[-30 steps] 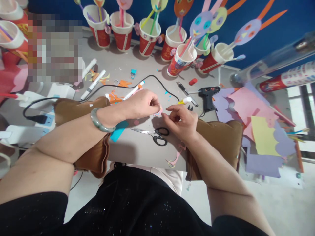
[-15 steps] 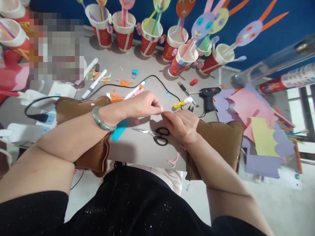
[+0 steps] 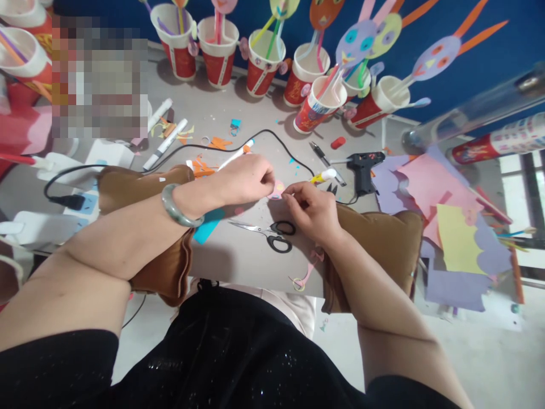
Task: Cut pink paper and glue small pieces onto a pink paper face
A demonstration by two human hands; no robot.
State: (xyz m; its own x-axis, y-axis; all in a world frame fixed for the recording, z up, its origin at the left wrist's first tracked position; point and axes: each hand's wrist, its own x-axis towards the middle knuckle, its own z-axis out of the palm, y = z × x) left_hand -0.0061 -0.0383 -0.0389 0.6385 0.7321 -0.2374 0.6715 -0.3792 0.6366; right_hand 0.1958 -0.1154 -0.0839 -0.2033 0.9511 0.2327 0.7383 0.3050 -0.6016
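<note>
A small round pink paper piece [image 3: 277, 191] with a yellowish mark is pinched in the fingertips of my left hand [image 3: 251, 177]. Close on its right is my right hand [image 3: 313, 209], thumb and forefinger brought together near the paper's edge; whether something tiny sits between them I cannot make out. Below the hands, black-handled scissors [image 3: 280, 244] lie on the grey table with their blades pointing left. A blue paper strip [image 3: 208, 226] lies under my left forearm. Beyond my right hand are a yellow marker [image 3: 321, 176] and a black glue gun [image 3: 363, 172].
Several red-and-white paper cups [image 3: 217, 62] with paper faces on straws line the back. A black cord [image 3: 196, 149] crosses the table. Brown cushions [image 3: 377, 241] lie under both forearms. Coloured paper sheets [image 3: 460, 236] are stacked at right; a power strip [image 3: 87, 207] sits left.
My right hand has moved slightly away from my left, and its fingers have loosened. The pink paper piece now shows its face between the hands.
</note>
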